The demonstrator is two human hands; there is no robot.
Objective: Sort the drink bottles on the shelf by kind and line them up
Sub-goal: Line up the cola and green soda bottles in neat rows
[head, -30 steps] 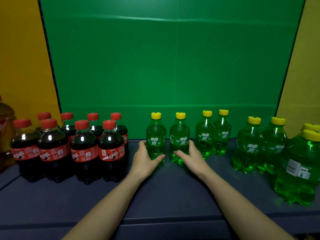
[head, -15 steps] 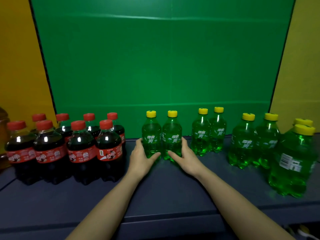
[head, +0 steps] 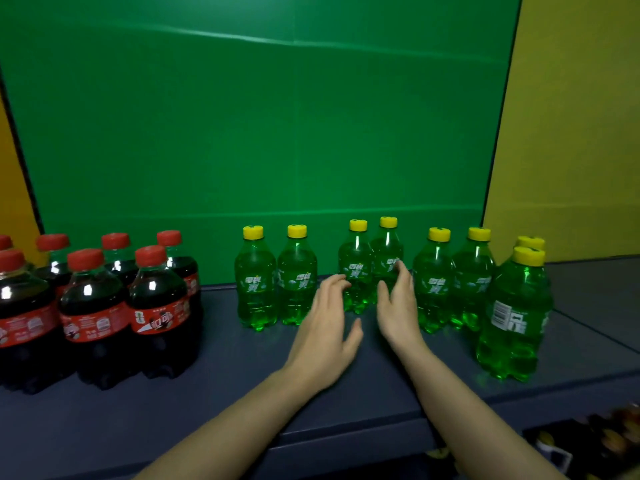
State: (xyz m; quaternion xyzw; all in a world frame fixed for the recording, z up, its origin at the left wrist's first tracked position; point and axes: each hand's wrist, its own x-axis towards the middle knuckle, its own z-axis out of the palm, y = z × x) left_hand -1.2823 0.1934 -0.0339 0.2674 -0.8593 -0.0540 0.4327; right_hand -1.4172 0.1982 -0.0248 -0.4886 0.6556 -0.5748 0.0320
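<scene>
1. Far left: the cola bottles, red-capped, stand in a tight block on the shelf. They are already grouped by kind, two rows deep.

2. Next right, across a clear gap: the first green pair, yellow-capped, stands upright and close together. A second ago both hands flanked this pair. They have now let go of it, which suggests this pair is set.

3. The left hand is open, fingers spread and lightly bent, and holds nothing. Its fingertips lie just beside the left bottle of the middle green pair. Whether they touch it cannot be told because of motion blur.

4. The middle green pair sits slightly further back than its neighbours, its two bottles pressed together.

5. The right hand is also open, with fingers raised in front of the pair's right bottle. It grips nothing yet.

6. The third green pair stands further right. The end bottles stand nearest the shelf's front edge, one behind the other.

Assessment: sorting by kind appears done. Alignment remains: the middle pair is the step in hand, probably to be brought level with the first. The end bottles, out of line with the row, likely follow.
</scene>
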